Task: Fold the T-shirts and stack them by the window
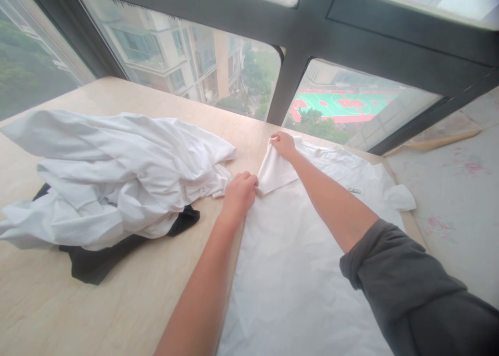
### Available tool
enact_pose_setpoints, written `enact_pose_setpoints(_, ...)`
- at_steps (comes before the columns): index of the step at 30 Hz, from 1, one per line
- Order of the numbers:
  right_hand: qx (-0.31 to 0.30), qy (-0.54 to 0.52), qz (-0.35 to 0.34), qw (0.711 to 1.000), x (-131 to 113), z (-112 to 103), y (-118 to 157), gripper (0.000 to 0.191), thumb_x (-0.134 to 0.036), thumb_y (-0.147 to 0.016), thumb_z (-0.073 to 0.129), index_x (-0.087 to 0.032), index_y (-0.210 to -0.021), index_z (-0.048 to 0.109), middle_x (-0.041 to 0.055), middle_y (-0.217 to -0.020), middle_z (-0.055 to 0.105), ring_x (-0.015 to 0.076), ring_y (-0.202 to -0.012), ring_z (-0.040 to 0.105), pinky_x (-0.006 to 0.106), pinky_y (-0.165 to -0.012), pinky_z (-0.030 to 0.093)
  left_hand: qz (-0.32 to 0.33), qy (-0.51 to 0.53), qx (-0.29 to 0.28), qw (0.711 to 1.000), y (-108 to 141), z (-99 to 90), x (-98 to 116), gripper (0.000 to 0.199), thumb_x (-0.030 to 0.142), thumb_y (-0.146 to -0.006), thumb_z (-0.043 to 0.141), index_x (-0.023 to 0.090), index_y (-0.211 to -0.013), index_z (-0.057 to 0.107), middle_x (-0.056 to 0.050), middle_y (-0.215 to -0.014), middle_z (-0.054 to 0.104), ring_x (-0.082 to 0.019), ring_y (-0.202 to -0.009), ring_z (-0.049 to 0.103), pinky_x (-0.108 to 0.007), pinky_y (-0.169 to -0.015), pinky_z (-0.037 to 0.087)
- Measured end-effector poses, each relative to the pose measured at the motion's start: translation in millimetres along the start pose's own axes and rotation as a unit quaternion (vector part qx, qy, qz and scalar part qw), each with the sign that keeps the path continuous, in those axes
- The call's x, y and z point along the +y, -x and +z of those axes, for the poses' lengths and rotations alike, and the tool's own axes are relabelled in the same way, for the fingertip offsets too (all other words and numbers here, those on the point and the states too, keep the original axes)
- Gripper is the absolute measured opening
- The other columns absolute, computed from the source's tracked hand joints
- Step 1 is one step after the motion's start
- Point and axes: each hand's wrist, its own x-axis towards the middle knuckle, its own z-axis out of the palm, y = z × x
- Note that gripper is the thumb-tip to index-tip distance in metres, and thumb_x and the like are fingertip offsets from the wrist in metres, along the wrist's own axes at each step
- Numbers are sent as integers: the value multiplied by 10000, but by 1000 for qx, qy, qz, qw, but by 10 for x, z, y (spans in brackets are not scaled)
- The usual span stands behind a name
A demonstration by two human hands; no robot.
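Note:
A white T-shirt point(304, 262) lies spread out on the pale sill, its collar toward the window and a small dark print on the chest. Its left-hand sleeve is folded inward over the body. My left hand point(240, 192) pinches the lower corner of that sleeve at the shirt's edge. At the shoulder end, my right hand point(284, 144) grips the upper corner of the same sleeve between thumb and fingers. The other sleeve sticks out at the right, and my right forearm covers part of the shirt's middle.
Crumpled white clothing point(117, 174) is heaped on the left of the sill point(156, 304), with a black garment point(101, 257) partly under it. A dark window frame point(296, 75) runs along the back. At the right is a floral-patterned wall covering point(460, 205).

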Motion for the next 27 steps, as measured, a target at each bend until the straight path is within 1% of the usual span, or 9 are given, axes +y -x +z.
enact_pose_setpoints(4,27,4,-48,998,5,-41,222,354,-144,-812,473,-158,-1108,666,104,-1086,677,240,-970,617,402,-970,464,-4,-14,15,1000,-3,-41,2,233,42,-784,496,219,-839,637,-64,-942,645,-245,-954,569,-353,-779,465)
enact_pose_setpoints(7,52,11,-137,989,69,-23,593,403,-123,-835,422,-161,-1176,633,132,-1246,617,261,-1156,556,420,-1043,424,0,-18,32,999,-29,-54,69,219,60,-809,487,203,-873,641,-81,-1006,657,-249,-1015,571,-379,-900,460)
enact_pose_setpoints(10,17,35,-213,976,147,14,956,387,-154,-856,459,-189,-1206,621,126,-1328,587,277,-1269,494,466,-1102,381,35,-16,21,999,-38,12,205,291,79,-848,475,207,-1045,647,-79,-1171,654,-230,-1136,563,-373,-1016,423)
enact_pose_setpoints(12,1,26,-212,977,199,-25,1097,387,-199,-881,481,-197,-1249,600,124,-1383,554,269,-1312,468,467,-1132,361,62,-15,-1,998,-22,94,298,350,85,-857,474,217,-1136,639,-85,-1287,623,-238,-1222,536,-392,-1067,397)
enact_pose_setpoints(14,20,-1,-201,979,295,-164,1157,398,-231,-902,470,-192,-1284,575,126,-1394,542,252,-1330,460,443,-1147,357,79,-17,-19,997,6,170,348,394,83,-852,474,214,-1186,634,-109,-1381,573,-273,-1304,486,-451,-1113,355)
enact_pose_setpoints(18,93,16,-143,985,795,-776,1246,400,-235,-885,483,-188,-1271,577,120,-1344,578,244,-1296,497,425,-1137,374,89,-55,-49,993,33,226,288,438,125,-886,439,220,-1285,594,-101,-1490,489,-287,-1400,397,-493,-1160,291)
enact_pose_setpoints(21,141,103,-26,984,1385,-1420,1435,403,-224,-860,499,-158,-1249,588,133,-1315,600,254,-1267,517,420,-1121,379,95,-88,-57,990,19,205,212,443,166,-911,404,219,-1318,573,-88,-1511,471,-272,-1421,379,-481,-1167,287)
enact_pose_setpoints(24,180,177,118,960,1941,-2016,1679,443,-230,-857,491,-97,-1273,563,203,-1324,579,305,-1271,502,462,-1101,366,103,-116,-58,986,15,178,202,446,193,-927,378,203,-1329,569,-102,-1522,457,-283,-1419,384,-499,-1161,292)
enact_pose_setpoints(27,186,197,220,937,2323,-2395,1871,459,-265,-851,519,-41,-1249,569,285,-1243,596,367,-1174,561,519,-1005,418,107,-155,-49,981,26,153,241,435,237,-951,357,184,-1320,580,-117,-1502,475,-301,-1414,387,-509,-1153,301)
